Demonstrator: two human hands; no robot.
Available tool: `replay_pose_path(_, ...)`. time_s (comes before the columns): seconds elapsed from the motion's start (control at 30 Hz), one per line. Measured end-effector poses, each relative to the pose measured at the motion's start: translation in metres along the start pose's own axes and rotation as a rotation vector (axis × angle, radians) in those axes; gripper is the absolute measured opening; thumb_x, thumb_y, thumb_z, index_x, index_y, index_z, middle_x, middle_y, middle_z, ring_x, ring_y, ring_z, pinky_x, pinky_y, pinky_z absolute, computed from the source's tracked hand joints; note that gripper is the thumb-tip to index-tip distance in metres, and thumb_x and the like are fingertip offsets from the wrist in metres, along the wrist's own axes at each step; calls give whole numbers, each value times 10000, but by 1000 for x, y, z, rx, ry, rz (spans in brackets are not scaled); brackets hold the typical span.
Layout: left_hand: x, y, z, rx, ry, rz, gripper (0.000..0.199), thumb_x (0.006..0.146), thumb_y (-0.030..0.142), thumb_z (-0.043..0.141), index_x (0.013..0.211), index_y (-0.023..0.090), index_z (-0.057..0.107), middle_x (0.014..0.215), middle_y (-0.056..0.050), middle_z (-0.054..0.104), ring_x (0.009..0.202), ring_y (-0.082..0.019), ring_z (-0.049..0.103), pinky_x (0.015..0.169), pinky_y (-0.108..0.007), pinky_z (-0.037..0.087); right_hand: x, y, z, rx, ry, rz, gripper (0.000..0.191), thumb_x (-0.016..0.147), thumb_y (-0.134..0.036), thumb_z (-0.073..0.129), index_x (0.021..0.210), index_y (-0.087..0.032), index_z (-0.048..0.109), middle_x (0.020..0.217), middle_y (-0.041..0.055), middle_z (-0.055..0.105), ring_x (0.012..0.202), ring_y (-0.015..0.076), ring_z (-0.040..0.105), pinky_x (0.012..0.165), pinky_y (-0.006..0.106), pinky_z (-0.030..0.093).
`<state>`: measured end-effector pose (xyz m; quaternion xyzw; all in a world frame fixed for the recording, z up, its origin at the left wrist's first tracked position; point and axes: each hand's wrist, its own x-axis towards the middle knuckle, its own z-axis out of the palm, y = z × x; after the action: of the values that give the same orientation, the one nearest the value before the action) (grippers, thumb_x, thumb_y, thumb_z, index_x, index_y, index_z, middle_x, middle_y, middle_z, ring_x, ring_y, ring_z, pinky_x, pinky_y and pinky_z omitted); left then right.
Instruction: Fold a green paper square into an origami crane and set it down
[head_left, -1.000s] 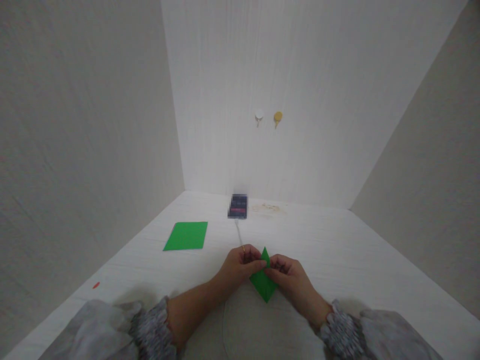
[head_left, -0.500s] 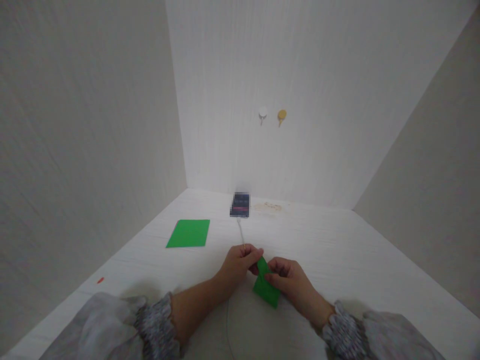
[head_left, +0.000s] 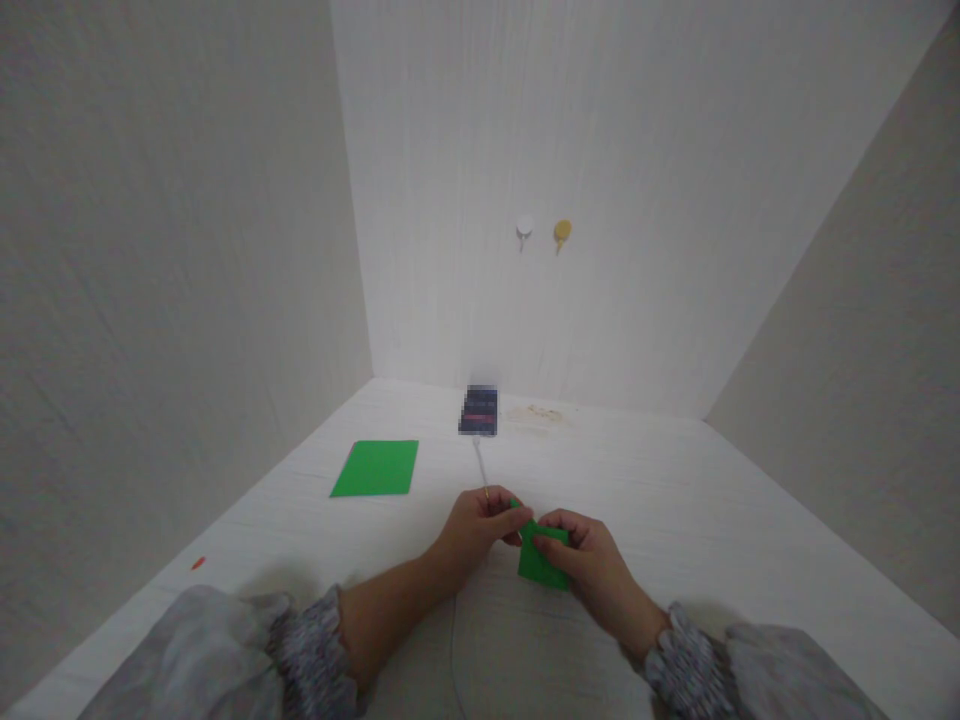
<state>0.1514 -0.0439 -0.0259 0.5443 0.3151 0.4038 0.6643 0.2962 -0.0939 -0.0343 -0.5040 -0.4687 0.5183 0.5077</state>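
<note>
A small folded piece of green paper (head_left: 541, 570) is held between my two hands, just above the white table. My left hand (head_left: 484, 525) pinches its upper left end between thumb and fingers. On the paper's right side, my right hand (head_left: 585, 550) grips it with the thumb lying across the front face. The fingertips behind the paper are partly hidden. Farther off to the left, a flat stack or sheet of green square paper (head_left: 376, 468) lies on the table.
A blurred-out phone (head_left: 480, 411) lies by the back wall, with a white cable (head_left: 481, 462) running from it under my left arm. One white hook (head_left: 524, 226) and one yellow hook (head_left: 562, 232) are on the wall. A small orange scrap (head_left: 198, 563) lies at left.
The folded green paper has turned in my hands, its lower edge swinging up and to the right, so it now sits more level. My hands have shifted slightly right.
</note>
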Motion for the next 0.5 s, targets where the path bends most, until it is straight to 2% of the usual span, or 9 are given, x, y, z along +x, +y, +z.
replay_pose_path(0.17,-2,-1,-1,48,29,7,276,675,365,604,559,120,548,439,29,503,429,-68,450,476,-197,330,0,0,0,-41,-24,10,182,581,-300,679,615,-146,590,489,-40,536,430,84,452,431,205,326)
replay_pose_path(0.37,-1,0,-1,50,87,-12,395,723,469,514,532,124,533,437,10,507,416,-84,472,460,-210,350,0,0,-1,-41,-34,4,199,573,-311,685,619,-145,587,478,-41,531,416,80,445,427,206,326)
replay_pose_path(0.5,0,1,-2,17,13,20,328,641,443,616,655,118,572,459,30,512,384,-70,459,424,-198,346,1,1,-3,-62,-17,-29,189,578,-295,678,596,-145,564,460,-50,506,409,73,425,415,198,316)
